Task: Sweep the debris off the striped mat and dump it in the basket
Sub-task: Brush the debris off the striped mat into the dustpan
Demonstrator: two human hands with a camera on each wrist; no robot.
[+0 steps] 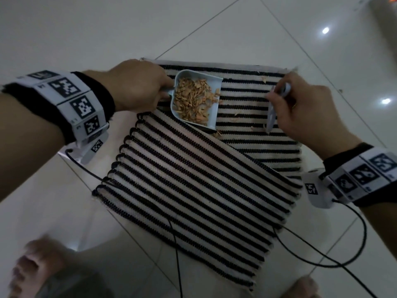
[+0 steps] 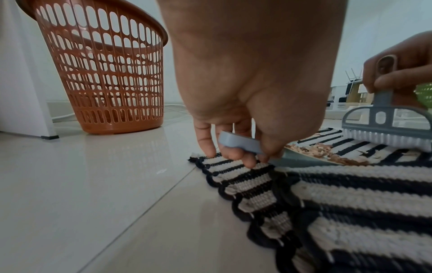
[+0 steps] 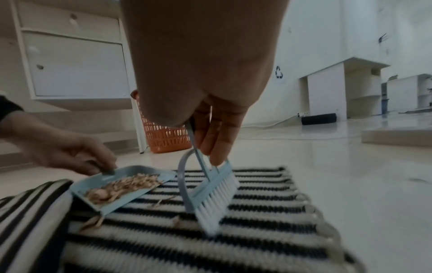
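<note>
A black-and-white striped mat (image 1: 193,186) lies on the tiled floor, its near part folded over. My left hand (image 1: 139,87) grips the handle of a pale blue dustpan (image 1: 211,117) that rests on the mat's far part and holds a heap of tan wood shavings (image 1: 193,100). To its right, my right hand (image 1: 300,108) holds a small blue brush (image 3: 210,199) by its handle, bristles down on the mat. A few loose shavings (image 3: 93,221) lie on the stripes beside the pan. An orange slotted basket (image 2: 105,73) stands on the floor to the far left.
White cabinets (image 3: 70,64) stand behind the basket. Black cables (image 1: 322,261) from my wrist cameras trail over the mat's near part and the floor. My bare feet (image 1: 32,272) are at the bottom edge. Glossy floor tiles (image 1: 86,39) surround the mat.
</note>
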